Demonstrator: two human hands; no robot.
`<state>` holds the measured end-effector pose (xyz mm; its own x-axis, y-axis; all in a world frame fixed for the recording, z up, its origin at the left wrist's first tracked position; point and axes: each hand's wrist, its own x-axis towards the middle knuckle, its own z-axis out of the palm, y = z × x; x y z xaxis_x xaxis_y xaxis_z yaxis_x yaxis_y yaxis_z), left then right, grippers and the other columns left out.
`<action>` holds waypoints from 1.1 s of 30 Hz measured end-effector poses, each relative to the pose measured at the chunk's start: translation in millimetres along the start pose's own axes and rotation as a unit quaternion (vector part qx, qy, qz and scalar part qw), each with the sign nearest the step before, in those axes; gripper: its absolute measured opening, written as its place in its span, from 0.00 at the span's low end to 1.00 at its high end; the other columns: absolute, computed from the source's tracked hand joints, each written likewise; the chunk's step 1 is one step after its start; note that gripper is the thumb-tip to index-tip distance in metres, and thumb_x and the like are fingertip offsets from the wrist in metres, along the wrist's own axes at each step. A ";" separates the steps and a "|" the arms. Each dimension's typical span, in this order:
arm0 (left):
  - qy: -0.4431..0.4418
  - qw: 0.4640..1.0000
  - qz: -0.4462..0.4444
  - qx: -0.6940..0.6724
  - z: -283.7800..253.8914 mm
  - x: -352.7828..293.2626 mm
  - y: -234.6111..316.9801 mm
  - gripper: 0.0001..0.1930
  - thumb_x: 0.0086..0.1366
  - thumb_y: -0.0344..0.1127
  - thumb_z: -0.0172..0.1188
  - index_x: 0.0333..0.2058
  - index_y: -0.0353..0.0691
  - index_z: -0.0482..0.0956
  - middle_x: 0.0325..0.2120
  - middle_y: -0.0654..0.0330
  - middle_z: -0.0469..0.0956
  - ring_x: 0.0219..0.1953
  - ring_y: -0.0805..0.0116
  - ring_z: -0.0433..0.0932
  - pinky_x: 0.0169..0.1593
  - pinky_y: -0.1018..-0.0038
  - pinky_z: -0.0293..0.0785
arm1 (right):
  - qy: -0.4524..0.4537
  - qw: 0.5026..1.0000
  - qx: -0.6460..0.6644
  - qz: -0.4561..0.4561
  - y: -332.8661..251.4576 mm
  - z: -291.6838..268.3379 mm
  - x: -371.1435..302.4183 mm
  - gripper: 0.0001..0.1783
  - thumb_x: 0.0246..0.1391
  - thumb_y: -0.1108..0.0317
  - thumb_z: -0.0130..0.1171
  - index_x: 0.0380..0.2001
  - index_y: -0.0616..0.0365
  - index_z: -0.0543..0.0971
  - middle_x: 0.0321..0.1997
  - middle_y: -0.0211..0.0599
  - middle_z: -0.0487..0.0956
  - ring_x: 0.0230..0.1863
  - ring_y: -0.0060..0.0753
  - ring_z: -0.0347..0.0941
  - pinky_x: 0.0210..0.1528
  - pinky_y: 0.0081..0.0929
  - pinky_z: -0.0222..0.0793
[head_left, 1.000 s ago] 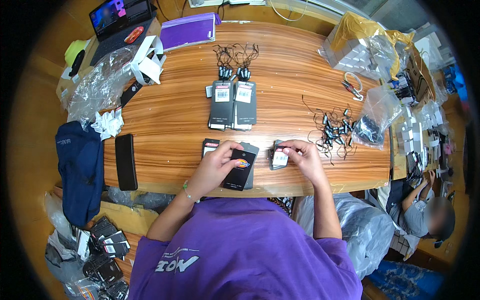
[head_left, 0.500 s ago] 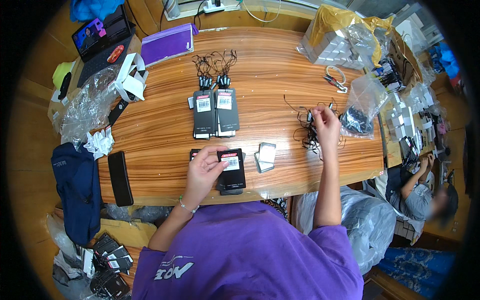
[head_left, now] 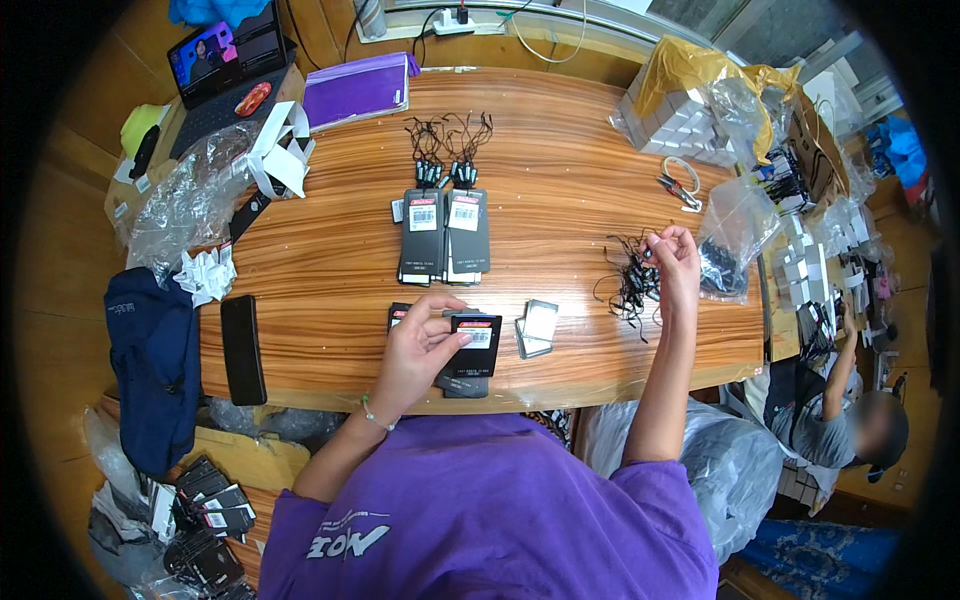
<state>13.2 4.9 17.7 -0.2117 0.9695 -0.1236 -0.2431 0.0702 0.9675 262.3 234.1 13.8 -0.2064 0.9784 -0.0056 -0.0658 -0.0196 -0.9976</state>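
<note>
My left hand point(head_left: 420, 345) pinches a black hang tag point(head_left: 474, 358) with a red strip and a white barcode label, above more dark tags point(head_left: 466, 386) at the near table edge. To the right, my right hand point(head_left: 677, 265) has its thumb and fingertips closed together over a tangled pile of black hang-tag strings point(head_left: 632, 285). A small dark piece shows at those fingertips, seemingly the end of one string. Between my hands lies a small stack of pale cards point(head_left: 541, 322). Farther off, two stacks of strung grey tags point(head_left: 424, 240) lie side by side, cords pointing away.
A black phone point(head_left: 243, 350) lies at the left edge. White boxes point(head_left: 680, 118) and scissors point(head_left: 678, 192) stand back right, near a clear bag point(head_left: 735, 235). A laptop point(head_left: 222, 75) and purple folder point(head_left: 357, 92) are back left. Another person point(head_left: 825, 430) sits far right.
The whole view has shifted slightly. My right hand has moved a little right at the string pile, fingertips still together. My left hand keeps hold of the tag. The other person's arm is now stretched out.
</note>
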 end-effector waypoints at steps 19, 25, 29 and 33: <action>-0.121 0.991 -0.041 0.031 8.0 10.2 7.0 0.09 0.56 0.24 0.57 0.37 0.29 0.73 0.32 0.58 0.77 0.35 0.77 0.76 0.41 0.82 0.72 | -0.141 0.921 0.351 0.088 -27.2 121.2 -57.0 0.07 0.51 0.76 0.52 0.35 0.56 0.69 0.30 0.39 0.77 0.33 0.28 0.72 0.43 0.27 0.69; -0.070 0.997 -0.017 0.006 2.9 10.4 16.5 0.08 0.56 0.22 0.55 0.37 0.30 0.73 0.35 0.56 0.76 0.39 0.74 0.75 0.44 0.81 0.72 | -0.190 0.877 0.433 0.083 -46.0 127.8 -54.3 0.06 0.54 0.75 0.49 0.37 0.56 0.68 0.28 0.32 0.73 0.30 0.25 0.69 0.35 0.22 0.65; 0.061 0.987 0.145 0.001 -4.2 18.6 24.9 0.10 0.55 0.19 0.55 0.37 0.30 0.74 0.44 0.53 0.71 0.43 0.70 0.74 0.46 0.77 0.73 | -0.255 0.921 0.294 -0.020 -50.1 130.9 -71.6 0.08 0.53 0.75 0.46 0.38 0.59 0.67 0.24 0.28 0.70 0.25 0.19 0.64 0.27 0.15 0.57; 0.110 0.969 0.191 0.107 -7.4 18.8 40.7 0.10 0.52 0.17 0.56 0.35 0.30 0.75 0.39 0.57 0.72 0.40 0.72 0.74 0.43 0.80 0.74 | -0.237 0.968 0.054 -0.071 -52.2 149.7 -104.5 0.11 0.48 0.80 0.46 0.38 0.60 0.65 0.23 0.24 0.66 0.23 0.11 0.58 0.24 0.11 0.53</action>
<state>-7.6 24.2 53.1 -0.4509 0.8619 0.2321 0.0899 -0.2149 0.9725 141.2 102.0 76.7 -0.6101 0.7697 0.1878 -0.2224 0.0611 -0.9730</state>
